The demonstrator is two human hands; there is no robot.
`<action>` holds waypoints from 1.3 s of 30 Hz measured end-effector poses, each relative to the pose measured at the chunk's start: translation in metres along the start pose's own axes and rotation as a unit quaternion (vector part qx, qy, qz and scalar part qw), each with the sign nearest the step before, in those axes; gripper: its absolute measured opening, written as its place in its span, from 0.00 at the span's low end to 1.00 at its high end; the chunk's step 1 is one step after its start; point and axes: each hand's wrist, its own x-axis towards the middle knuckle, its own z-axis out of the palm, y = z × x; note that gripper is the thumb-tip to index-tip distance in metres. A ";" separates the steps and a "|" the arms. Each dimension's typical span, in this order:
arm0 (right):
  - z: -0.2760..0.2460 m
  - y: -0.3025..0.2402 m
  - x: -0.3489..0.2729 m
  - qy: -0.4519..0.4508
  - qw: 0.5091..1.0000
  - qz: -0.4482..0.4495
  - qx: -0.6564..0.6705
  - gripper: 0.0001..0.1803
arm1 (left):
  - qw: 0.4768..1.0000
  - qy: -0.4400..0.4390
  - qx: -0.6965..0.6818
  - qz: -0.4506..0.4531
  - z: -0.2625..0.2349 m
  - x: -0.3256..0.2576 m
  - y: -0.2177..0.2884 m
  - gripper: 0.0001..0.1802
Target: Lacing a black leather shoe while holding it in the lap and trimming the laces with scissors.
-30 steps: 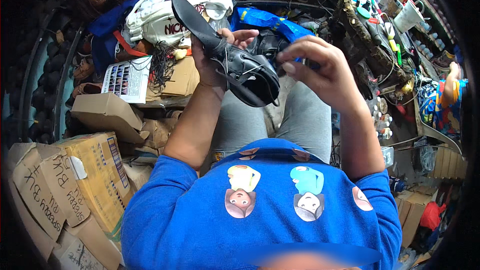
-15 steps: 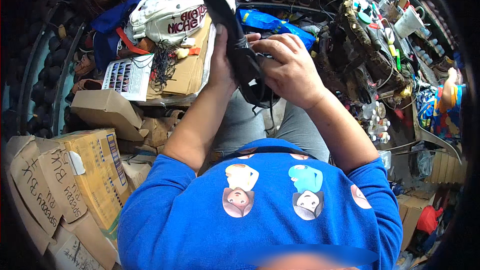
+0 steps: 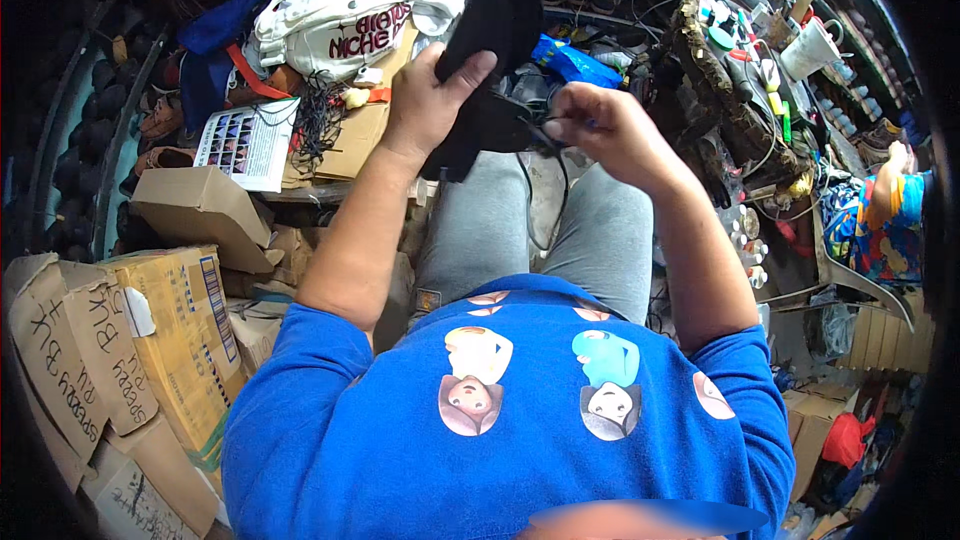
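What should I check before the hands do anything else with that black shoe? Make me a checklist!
1. Left hand gripping the black shoe: ok, the thumb lies across it.
2. Right hand pinching the dark cord: cannot tell; the fingertips are at it, but the pinch is unclear.
3. Cord tucked up: not ok, it dangles in view between the grey trouser legs.
4. Shoe's small details easy to see: not ok, it looks dark and blurry.
5. Cardboard box away from both hands: ok, it sits off to the left.

Matt black shoe (image 3: 495,20), soft cloth trousers (image 3: 602,225), matt cardboard box (image 3: 200,220), glossy blue plastic (image 3: 582,65)
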 end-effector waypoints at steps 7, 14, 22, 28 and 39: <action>-0.064 -0.007 -0.031 0.108 0.914 -0.079 -0.382 0.06 | 0.929 -0.326 0.170 -0.035 0.012 -0.022 -0.035 0.29; -0.138 0.004 -0.133 0.163 0.931 0.055 -0.323 0.05 | 0.886 -0.429 0.176 -0.006 0.011 -0.010 -0.064 0.42; -0.273 0.003 -0.294 0.399 0.826 0.131 -0.376 0.08 | 0.845 -0.515 0.132 -0.052 -0.004 -0.008 -0.084 0.58; -0.400 0.007 -0.486 0.534 0.574 0.210 -0.584 0.16 | 0.876 -0.430 0.202 -0.084 -0.018 -0.011 -0.080 0.49; -0.309 0.036 -0.668 0.321 0.665 0.531 -0.416 0.17 | 0.978 -0.074 0.144 0.132 0.064 -0.035 -0.008 0.25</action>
